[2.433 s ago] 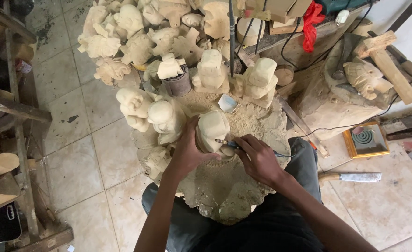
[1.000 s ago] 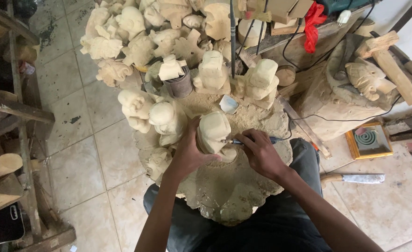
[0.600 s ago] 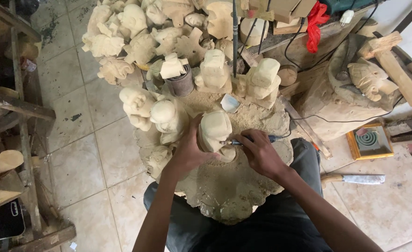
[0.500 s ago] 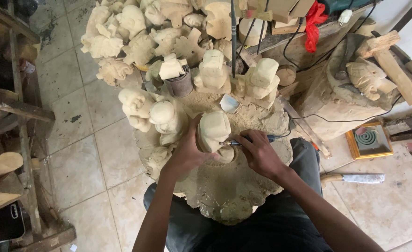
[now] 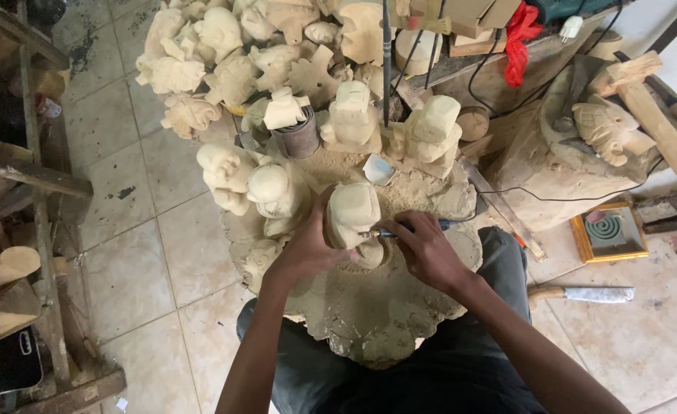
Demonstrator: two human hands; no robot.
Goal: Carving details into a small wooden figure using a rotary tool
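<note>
Left hand [image 5: 308, 249] is wrapped around a pale wooden figure [image 5: 354, 213], holding it upright on the dusty stump [image 5: 384, 314] right in front of the person's lap. Right hand [image 5: 424, 249] is closed on a thin carving tool [image 5: 388, 232], with the tip touching the figure's right side. More rough figures [image 5: 265, 188] stand just behind, and a knife [image 5: 584, 294] lies on the tile floor [image 5: 131, 268] well off to the right.

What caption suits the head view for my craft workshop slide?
Left hand steadies a pale rounded wooden figurine on a sawdust-covered stump while the right hand applies a thin carving tool.
</note>
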